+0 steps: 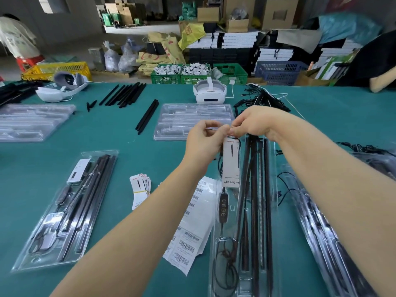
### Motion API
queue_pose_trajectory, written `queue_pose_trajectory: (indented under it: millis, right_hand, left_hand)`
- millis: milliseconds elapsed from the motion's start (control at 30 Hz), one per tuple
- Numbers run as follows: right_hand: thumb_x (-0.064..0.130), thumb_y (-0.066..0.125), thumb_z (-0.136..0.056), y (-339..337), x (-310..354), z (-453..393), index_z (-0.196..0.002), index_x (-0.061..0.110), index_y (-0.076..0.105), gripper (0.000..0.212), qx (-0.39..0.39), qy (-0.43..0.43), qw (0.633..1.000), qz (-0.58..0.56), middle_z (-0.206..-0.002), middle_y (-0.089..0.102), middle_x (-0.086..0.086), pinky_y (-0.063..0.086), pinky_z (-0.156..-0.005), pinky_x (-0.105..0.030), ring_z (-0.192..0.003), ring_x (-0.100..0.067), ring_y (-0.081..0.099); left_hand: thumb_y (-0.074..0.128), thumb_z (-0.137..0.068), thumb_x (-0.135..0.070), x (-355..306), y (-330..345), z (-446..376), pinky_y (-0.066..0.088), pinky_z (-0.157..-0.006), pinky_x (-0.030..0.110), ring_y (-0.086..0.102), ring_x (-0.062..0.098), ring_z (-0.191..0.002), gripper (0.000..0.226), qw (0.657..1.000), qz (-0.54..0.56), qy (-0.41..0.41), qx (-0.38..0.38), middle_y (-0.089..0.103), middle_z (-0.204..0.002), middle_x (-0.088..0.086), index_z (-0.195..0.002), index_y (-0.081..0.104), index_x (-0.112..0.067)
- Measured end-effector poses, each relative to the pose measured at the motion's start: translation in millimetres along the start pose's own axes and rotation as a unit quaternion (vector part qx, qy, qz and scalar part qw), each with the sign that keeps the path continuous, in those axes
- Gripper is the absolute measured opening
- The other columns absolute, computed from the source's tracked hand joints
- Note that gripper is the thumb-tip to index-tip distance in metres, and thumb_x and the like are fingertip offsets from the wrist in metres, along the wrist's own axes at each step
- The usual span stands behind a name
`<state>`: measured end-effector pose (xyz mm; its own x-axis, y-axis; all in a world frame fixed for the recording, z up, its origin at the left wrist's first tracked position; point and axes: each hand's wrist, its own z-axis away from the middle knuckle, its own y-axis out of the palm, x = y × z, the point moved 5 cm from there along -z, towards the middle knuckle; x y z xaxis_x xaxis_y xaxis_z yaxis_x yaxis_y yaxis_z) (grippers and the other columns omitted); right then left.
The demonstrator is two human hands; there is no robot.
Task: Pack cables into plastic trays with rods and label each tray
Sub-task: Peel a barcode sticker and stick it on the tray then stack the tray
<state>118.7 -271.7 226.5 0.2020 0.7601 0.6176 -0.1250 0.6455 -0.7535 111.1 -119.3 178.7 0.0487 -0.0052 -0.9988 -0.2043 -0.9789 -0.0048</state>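
Left hand (203, 136) and right hand (252, 123) both pinch a small clear strip (214, 127) above the white printed card (231, 161) in the long clear plastic tray (276, 189); best pressed flat, centred on the card's top edge.

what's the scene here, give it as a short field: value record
surface: green table
left hand: pinching a small clear strip
right hand: pinching the strip's other end
below hands: filled tray with black rods, cable, white card
finished tray: left side, packed
empty tray: behind the hands
barcode labels: sheet beside filled tray
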Motion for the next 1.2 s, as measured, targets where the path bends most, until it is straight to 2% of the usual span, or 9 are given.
queue_pose_trajectory:
  millis: [200,300,400,533,633,800,900,1033,1200]
  right_hand:
    - [0.033,0.078,-0.082,-10,-23,2,-0.089,0.021,0.079,0.014,-0.023,0.003,0.996,-0.088,-0.11,0.071,0.003,0.028,-0.116,-0.049,-0.121,-0.02,0.053]
    - [0.04,0.079,-0.081,-11,-33,8,-0.11,0.02,0.073,0.036,-0.127,-0.003,0.991,-0.042,-0.106,0.066,0.007,0.043,-0.099,-0.04,-0.112,-0.021,0.057]
    - [0.06,0.068,-0.083,-11,-28,35,-0.108,0.026,0.068,0.043,-0.291,-0.019,0.954,0.069,-0.11,0.062,0.002,0.048,-0.08,-0.035,-0.096,-0.019,0.058]
    - [0.091,0.029,-0.074,43,-21,59,-0.108,0.024,0.069,0.086,-0.098,0.001,0.993,-0.062,-0.109,0.072,0.002,0.055,-0.089,-0.044,-0.094,-0.02,0.069]
    - [0.104,0.033,-0.051,85,-19,73,-0.094,0.051,0.07,0.077,0.036,0.022,0.97,-0.241,-0.116,0.067,0.018,0.049,-0.098,-0.042,-0.11,-0.01,0.062]
    - [0.027,0.069,-0.09,81,-50,66,-0.102,0.019,0.075,0.015,-0.014,-0.019,0.913,-0.408,-0.095,0.075,-0.006,0.053,-0.063,-0.032,-0.08,-0.021,0.07]
    - [0.011,0.07,-0.083,83,-71,70,-0.106,0.0,0.07,0.025,0.033,-0.005,0.839,-0.543,-0.103,0.072,-0.022,0.059,-0.059,-0.034,-0.082,-0.033,0.072]
    - [0.021,0.072,-0.08,90,-90,70,-0.12,-0.002,0.064,0.047,0.023,-0.007,0.807,-0.59,-0.116,0.068,-0.023,0.062,-0.072,-0.043,-0.101,-0.033,0.07]
    - [0.038,0.079,-0.081,103,-110,58,-0.124,0.011,0.057,0.056,-0.108,0.069,0.929,-0.346,-0.114,0.068,0.002,0.052,-0.083,-0.03,-0.097,-0.008,0.066]
  left_hand:
    - [0.056,-0.097,-0.018,53,14,54,0.056,-0.089,0.056,0.067,0.035,-0.106,0.036,0.946,0.132,-0.111,0.274,0.07,-0.12,0.013,-0.133,0.056,-0.013]
    - [0.049,-0.098,-0.009,62,7,58,0.056,-0.08,0.065,0.068,0.037,-0.096,0.026,0.957,0.146,-0.126,0.218,0.071,-0.111,0.022,-0.118,0.064,-0.002]
    - [0.048,-0.101,-0.009,55,-8,47,0.06,-0.069,0.05,0.07,0.029,-0.08,0.018,0.981,0.093,-0.141,0.097,0.071,-0.09,0.018,-0.1,0.065,-0.005]
    - [0.045,-0.104,-0.04,38,-29,33,0.057,-0.074,0.049,0.068,0.027,-0.076,0.035,0.984,0.035,-0.176,-0.011,0.069,-0.088,0.008,-0.106,0.064,-0.011]
    - [0.035,-0.104,-0.055,24,-14,37,0.061,-0.079,0.043,0.074,0.023,-0.089,0.053,0.984,0.078,-0.152,0.037,0.077,-0.099,0.003,-0.117,0.068,-0.016]
    - [0.049,-0.103,-0.028,23,-7,43,0.054,-0.083,0.013,0.067,0.008,-0.1,0.027,0.998,0.002,-0.047,0.047,0.073,-0.108,-0.007,-0.108,0.074,-0.019]
    - [0.065,-0.092,-0.037,29,-28,39,0.041,-0.101,0.023,0.053,0.003,-0.111,0.041,0.976,-0.207,0.04,-0.058,0.055,-0.123,-0.016,-0.131,0.057,-0.028]
    - [0.069,-0.092,-0.04,68,-26,35,0.05,-0.088,0.033,0.061,0.018,-0.096,0.056,0.973,0.066,-0.192,0.108,0.062,-0.113,0.004,-0.136,0.052,-0.009]
    - [0.06,-0.1,-0.02,96,-24,30,0.052,-0.059,0.021,0.065,0.011,-0.061,0.031,0.982,-0.014,-0.172,0.078,0.069,-0.081,0.006,-0.11,0.066,0.009]
